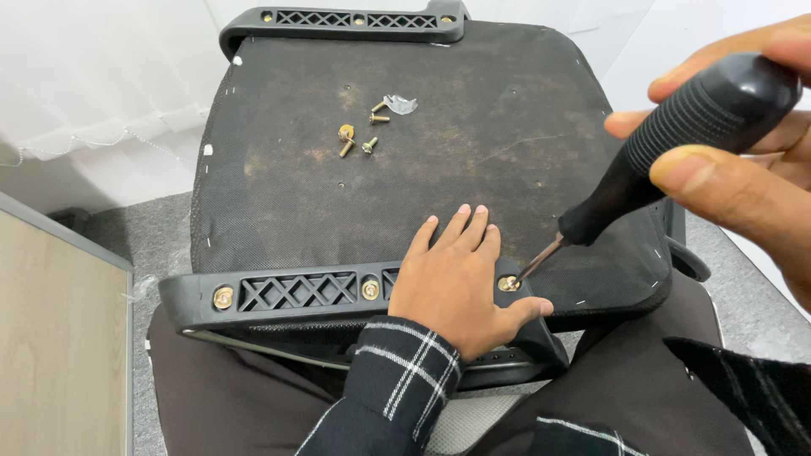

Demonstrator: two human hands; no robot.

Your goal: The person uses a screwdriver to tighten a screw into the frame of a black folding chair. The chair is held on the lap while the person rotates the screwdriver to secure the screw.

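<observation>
Your right hand (pixel 743 143) grips the screwdriver (pixel 667 143) by its black handle; its long axis slants down-left, tip on the brass screw (pixel 508 284) in the near armrest bracket (pixel 296 291). Your left hand (pixel 460 283) lies flat, open, pressing that bracket. Loose screws (pixel 359 135) lie farther up the seat base (pixel 405 194).

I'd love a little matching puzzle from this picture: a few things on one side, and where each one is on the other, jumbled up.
Things:
1. screwdriver
2. left hand
3. loose brass screws
4. far armrest bracket

Places:
A. lying in the middle of the dark seat underside
B. pressed flat on the near bracket
C. along the top edge of the seat
D. gripped in the right hand, tip on a brass screw

Pairs: 1-D, 2-B, 3-A, 4-C
</observation>
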